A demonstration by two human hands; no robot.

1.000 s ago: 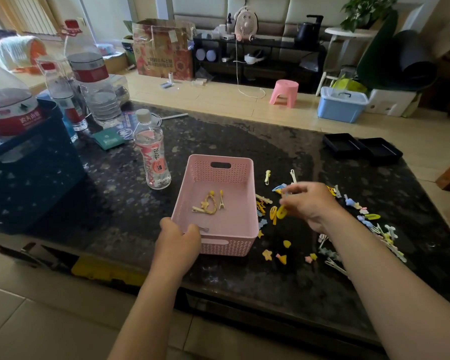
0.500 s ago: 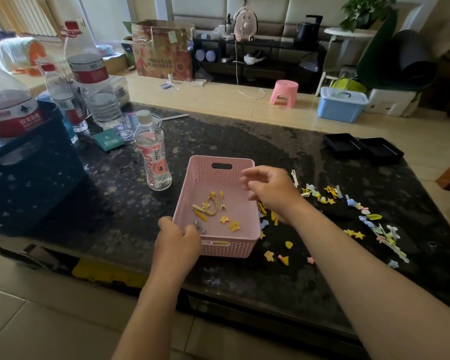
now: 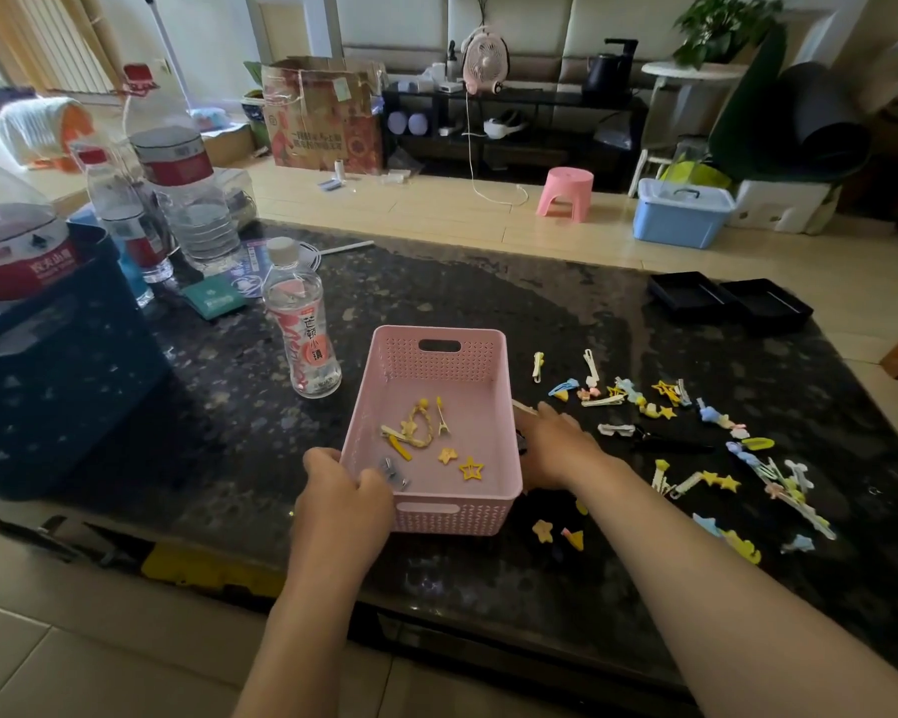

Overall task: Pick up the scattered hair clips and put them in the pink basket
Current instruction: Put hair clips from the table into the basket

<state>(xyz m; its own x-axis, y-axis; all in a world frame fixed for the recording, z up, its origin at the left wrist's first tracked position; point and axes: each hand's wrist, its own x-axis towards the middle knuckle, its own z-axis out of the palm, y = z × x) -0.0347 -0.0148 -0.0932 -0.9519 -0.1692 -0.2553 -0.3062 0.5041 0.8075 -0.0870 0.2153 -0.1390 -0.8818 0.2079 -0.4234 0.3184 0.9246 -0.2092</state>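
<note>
**Basket held, right hand down among the clips**

Left hand (image 3: 340, 502) grip clamped on the near-left corner of the pink basket (image 3: 480, 378), thumb over the rim. Right hand (image 3: 558, 448) rests on the dark surface (image 3: 436, 282), touching the basket's right wall; can't tell if its grip holds anything. A few hair clips (image 3: 470, 467) lie inside; most scattered clips (image 3: 664, 393) lie right of the basket. Water bottle (image 3: 302, 323) stands just left.

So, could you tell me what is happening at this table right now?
A person is gathering hair clips into a pink basket. The left hand grips the basket's near left corner, while the right hand is down on the dark table beside its right wall. A few clips lie inside; many scattered hair clips remain to the right.
</note>
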